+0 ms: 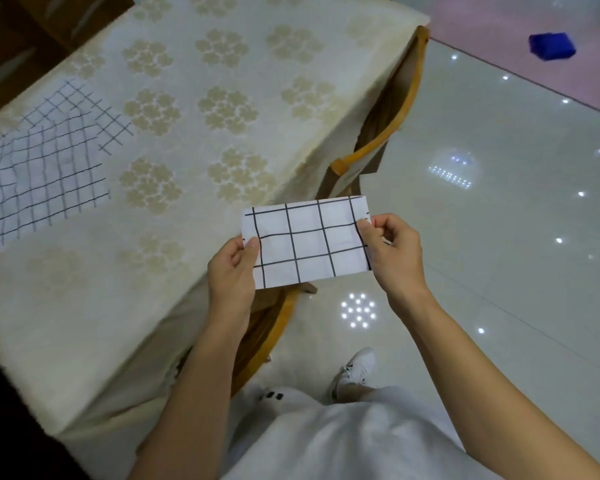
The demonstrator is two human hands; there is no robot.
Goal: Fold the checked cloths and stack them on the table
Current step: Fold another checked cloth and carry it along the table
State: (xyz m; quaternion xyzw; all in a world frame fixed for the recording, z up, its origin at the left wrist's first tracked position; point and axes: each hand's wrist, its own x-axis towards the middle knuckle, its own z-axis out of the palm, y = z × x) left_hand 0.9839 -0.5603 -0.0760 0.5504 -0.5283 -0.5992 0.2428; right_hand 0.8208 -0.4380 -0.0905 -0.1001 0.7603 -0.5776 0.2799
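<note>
A wooden chair [371,147] stands beside the table [257,81].

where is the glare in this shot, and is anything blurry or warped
Head view: ceiling lights glare as bright dot clusters on the glossy floor; the folded checked cloth, pinched by the left hand and right hand, is sharp; the loose checked cloths on the table look softer, with bowed grid lines, whether from wrinkles or the lens is unclear.
</note>
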